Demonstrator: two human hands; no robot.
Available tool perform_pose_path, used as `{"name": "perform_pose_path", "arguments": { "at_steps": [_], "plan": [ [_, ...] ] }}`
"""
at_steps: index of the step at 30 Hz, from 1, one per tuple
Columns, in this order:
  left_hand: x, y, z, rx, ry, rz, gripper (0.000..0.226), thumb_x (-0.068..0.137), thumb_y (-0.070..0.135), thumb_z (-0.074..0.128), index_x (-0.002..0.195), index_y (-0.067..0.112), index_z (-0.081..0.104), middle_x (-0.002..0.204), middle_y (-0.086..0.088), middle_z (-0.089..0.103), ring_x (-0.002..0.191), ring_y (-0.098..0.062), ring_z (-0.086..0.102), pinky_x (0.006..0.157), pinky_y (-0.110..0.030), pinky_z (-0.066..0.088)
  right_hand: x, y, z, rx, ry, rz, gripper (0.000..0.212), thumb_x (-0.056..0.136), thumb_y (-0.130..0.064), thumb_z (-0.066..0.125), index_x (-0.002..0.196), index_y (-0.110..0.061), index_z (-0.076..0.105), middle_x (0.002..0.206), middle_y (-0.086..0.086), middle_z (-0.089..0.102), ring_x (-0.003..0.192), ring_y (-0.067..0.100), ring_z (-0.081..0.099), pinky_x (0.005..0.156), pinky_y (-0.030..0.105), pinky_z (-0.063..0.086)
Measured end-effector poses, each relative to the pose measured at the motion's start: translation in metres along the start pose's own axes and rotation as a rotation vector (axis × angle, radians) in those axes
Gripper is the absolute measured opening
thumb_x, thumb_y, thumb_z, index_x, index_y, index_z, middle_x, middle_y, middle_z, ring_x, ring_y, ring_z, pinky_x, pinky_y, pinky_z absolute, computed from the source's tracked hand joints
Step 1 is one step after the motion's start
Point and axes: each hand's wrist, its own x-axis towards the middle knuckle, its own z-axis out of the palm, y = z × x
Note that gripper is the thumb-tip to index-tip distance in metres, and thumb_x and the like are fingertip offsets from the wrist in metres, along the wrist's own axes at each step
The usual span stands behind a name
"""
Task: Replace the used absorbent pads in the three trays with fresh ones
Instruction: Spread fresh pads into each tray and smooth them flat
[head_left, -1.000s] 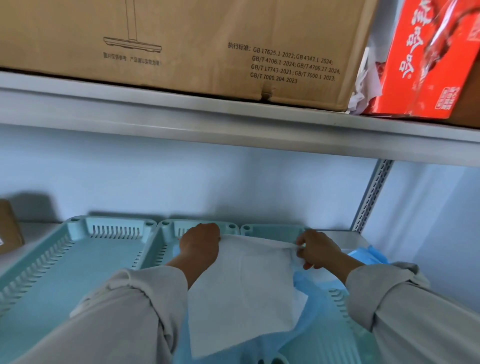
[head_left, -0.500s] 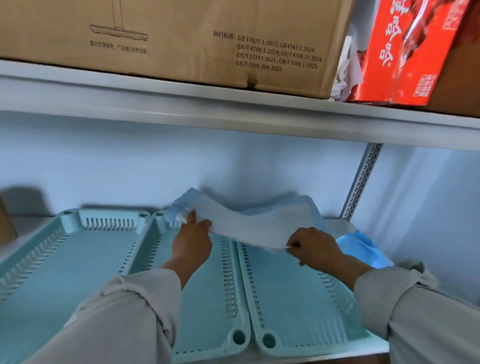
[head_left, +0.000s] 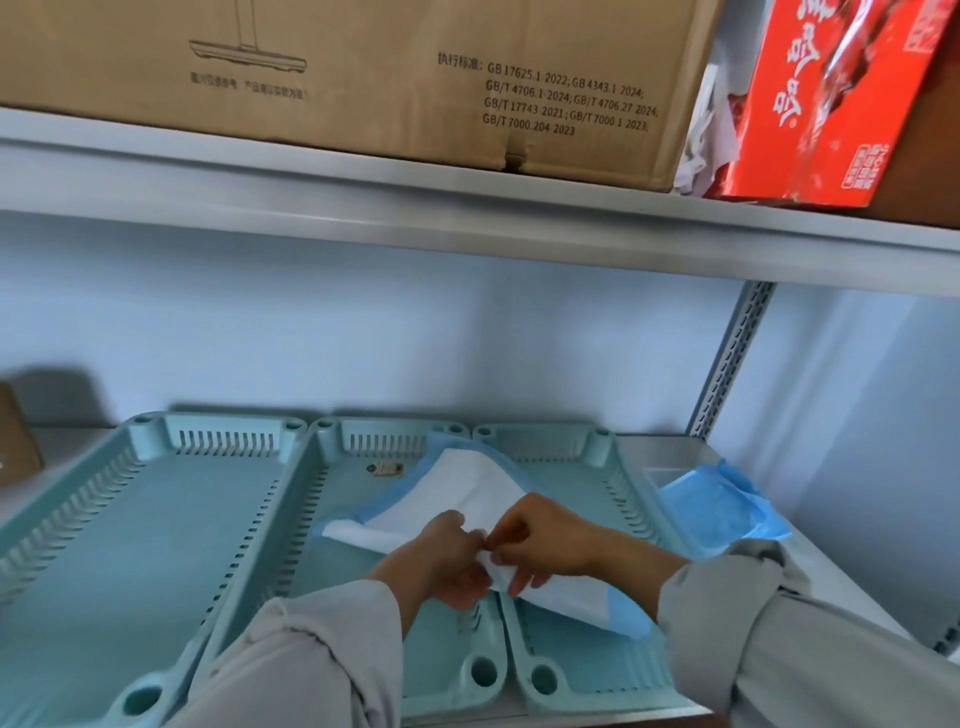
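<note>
Both hands, left hand (head_left: 447, 558) and right hand (head_left: 545, 540), pinch one white pad (head_left: 457, 493) over the middle tray (head_left: 332, 519) and right tray (head_left: 613, 499); likely mid-unfolding, next spreading flat inside one tray.

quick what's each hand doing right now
Left hand: pinching the pad.
Right hand: pinching the same pad.
</note>
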Motion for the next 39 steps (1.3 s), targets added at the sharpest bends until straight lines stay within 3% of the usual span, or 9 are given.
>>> {"name": "perform_pose_path", "arguments": {
  "at_steps": [5,12,16,20,23,28,33,36,39],
  "plan": [
    [0.010,-0.007,-0.016,0.203,0.184,0.053,0.034,0.093,0.001,0.034,0.122,0.010,0.049,0.108,-0.020,0.064,0.076,-0.030,0.067,0.074,-0.042,0.059,0.004,0.025,-0.028,0.005,0.197,0.190,0.022,0.089,-0.005,0.048,0.104,-0.009,0.065,0.101,0.011,0.069,0.061,0.020,0.071,0.048,0.020,0.052],
    [0.006,-0.020,-0.024,1.102,0.269,0.068,0.039,0.093,0.010,0.043,0.132,0.011,0.048,0.133,-0.009,0.049,0.124,-0.024,0.050,0.099,-0.033,0.042,-0.011,0.052,-0.020,-0.039,-0.213,0.431,0.043,0.087,0.003,0.056,0.128,-0.011,0.051,0.105,0.012,0.065,0.079,0.024,0.068,0.070,0.030,0.058],
    [0.015,-0.019,-0.010,1.094,0.218,0.132,0.043,0.093,0.021,0.046,0.137,0.016,0.046,0.139,-0.010,0.036,0.131,-0.027,0.037,0.106,-0.039,0.038,-0.011,0.043,-0.011,-0.112,-0.515,0.449,0.079,0.083,-0.004,0.069,0.147,-0.025,0.028,0.127,0.012,0.062,0.091,0.023,0.069,0.090,0.037,0.055],
    [0.019,-0.013,0.006,0.978,-0.022,0.136,0.045,0.096,0.032,0.047,0.135,0.011,0.048,0.142,-0.008,0.044,0.130,-0.026,0.044,0.110,-0.035,0.036,-0.006,0.051,-0.001,-0.177,-0.569,0.489,0.112,0.073,-0.018,0.081,0.150,-0.038,0.003,0.145,0.017,0.045,0.103,0.027,0.069,0.094,0.038,0.053],
    [0.018,-0.017,0.010,0.974,-0.065,0.112,0.047,0.097,0.030,0.047,0.138,0.008,0.045,0.144,-0.009,0.042,0.133,-0.025,0.042,0.111,-0.032,0.034,-0.005,0.060,-0.001,-0.094,-0.472,0.564,0.113,0.067,-0.037,0.083,0.151,-0.035,0.006,0.146,0.016,0.044,0.102,0.030,0.069,0.097,0.040,0.051],
    [0.020,-0.029,-0.002,0.957,-0.099,-0.048,0.053,0.095,0.032,0.050,0.141,0.007,0.040,0.145,-0.007,0.042,0.130,-0.028,0.044,0.101,-0.033,0.039,-0.017,0.062,0.001,-0.240,-0.281,0.597,0.076,0.092,-0.047,0.054,0.146,-0.002,0.025,0.144,0.020,0.041,0.113,0.033,0.059,0.094,0.038,0.049],
    [0.016,-0.035,-0.007,0.960,-0.050,-0.177,0.054,0.099,0.032,0.044,0.142,0.000,0.036,0.147,-0.014,0.040,0.131,-0.029,0.045,0.106,-0.032,0.037,-0.011,0.085,0.018,0.426,-0.128,0.677,0.077,0.084,-0.026,0.071,0.144,-0.012,0.025,0.133,0.021,0.042,0.095,0.039,0.060,0.080,0.054,0.051],
    [0.013,-0.039,-0.006,0.845,-0.009,-0.182,0.057,0.102,0.039,0.032,0.143,-0.001,0.034,0.149,-0.014,0.038,0.135,-0.027,0.040,0.110,-0.032,0.031,0.000,0.085,0.029,0.770,0.088,0.676,0.031,0.079,0.009,0.067,0.105,-0.001,0.053,0.096,0.019,0.054,0.080,0.033,0.057,0.073,0.051,0.053],
    [0.023,-0.046,-0.006,0.511,-0.007,-0.206,0.063,0.101,0.040,0.035,0.148,0.003,0.017,0.135,-0.018,0.051,0.121,-0.029,0.055,0.107,-0.039,0.041,0.028,0.109,0.028,1.007,0.318,0.600,0.067,0.063,0.015,0.074,0.123,0.003,0.046,0.115,0.030,0.058,0.081,0.035,0.063,0.066,0.049,0.056]
  ]
}}
